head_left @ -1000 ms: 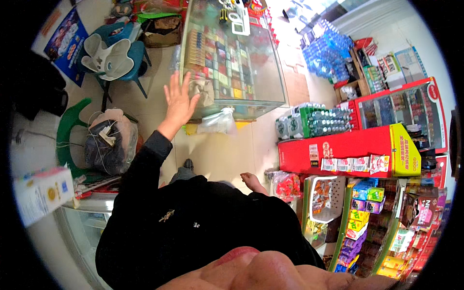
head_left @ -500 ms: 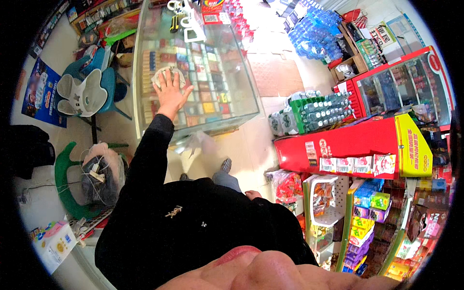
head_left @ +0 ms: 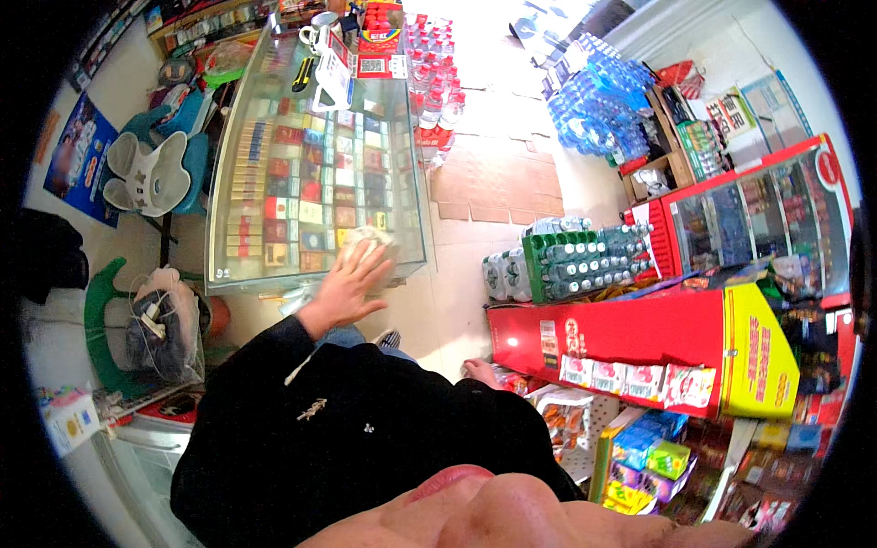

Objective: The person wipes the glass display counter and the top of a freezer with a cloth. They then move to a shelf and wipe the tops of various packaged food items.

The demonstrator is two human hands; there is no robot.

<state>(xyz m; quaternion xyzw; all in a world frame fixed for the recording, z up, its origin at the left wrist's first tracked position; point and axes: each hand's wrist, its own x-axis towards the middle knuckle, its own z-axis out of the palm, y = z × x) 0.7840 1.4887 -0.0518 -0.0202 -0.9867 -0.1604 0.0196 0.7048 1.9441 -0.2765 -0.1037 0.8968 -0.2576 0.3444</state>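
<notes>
My left hand (head_left: 352, 285) presses a crumpled pale cloth (head_left: 368, 241) against the near right corner of the glass display counter (head_left: 315, 274); its fingers are spread over the cloth and slightly blurred. Under the glass lie rows of small coloured boxes (head_left: 311, 212), much like cigarette packs. My right hand (head_left: 481, 373) hangs low beside my body, partly behind my black sleeve. Only a bit of it shows, so its grip is unclear, and no held thing is visible.
On the counter's far end stand a white mug (head_left: 320, 33), a code stand (head_left: 336, 84) and a yellow-black cutter (head_left: 302, 75). Packed bottles (head_left: 585, 260) and a red display box (head_left: 612, 333) stand right. A grey-white chair (head_left: 151, 173) is at left.
My left hand has drawn the cloth from the middle of the glass toward me and to the right, to the counter's near corner. The whole view has shifted too.
</notes>
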